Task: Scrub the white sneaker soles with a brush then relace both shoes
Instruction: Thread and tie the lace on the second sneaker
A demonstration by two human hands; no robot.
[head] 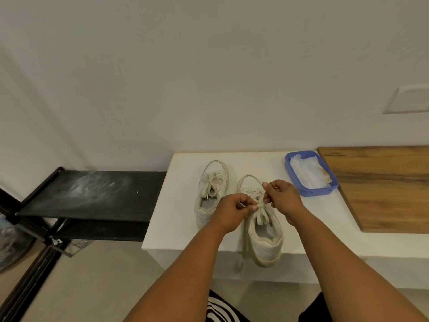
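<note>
Lace (259, 206) is the thing that matters: both hands pinch it over the throat of the right shoe (261, 225), where it is gathered into what looks like a knot or bow in the making. The left hand (231, 209) holds one strand between thumb and fingertips just to the near left of the crossing; the right hand (282, 196) pinches the other strand just to the far right of it, fingers curled. The two grips lie about equally close to the crossing, so the lace runs across the shoe between them, while the shoe's long axis runs away from the person, toe far, heel near (its heel overhangs the near edge a little). A loose end hangs down below that heel. Judging from this, the next pull should go outward, left and right, square to the shoe.

Left of the grips stands the left shoe (211, 194), already laced and tied, parallel and well apart from the hands. Beyond the right hand sits a blue tray (299, 182) holding pale cloth or paper. All rest on a white counter (181, 205); a wooden board (383, 189) lies further right, a black rack (92, 194) to the left, a plain wall behind.
</note>
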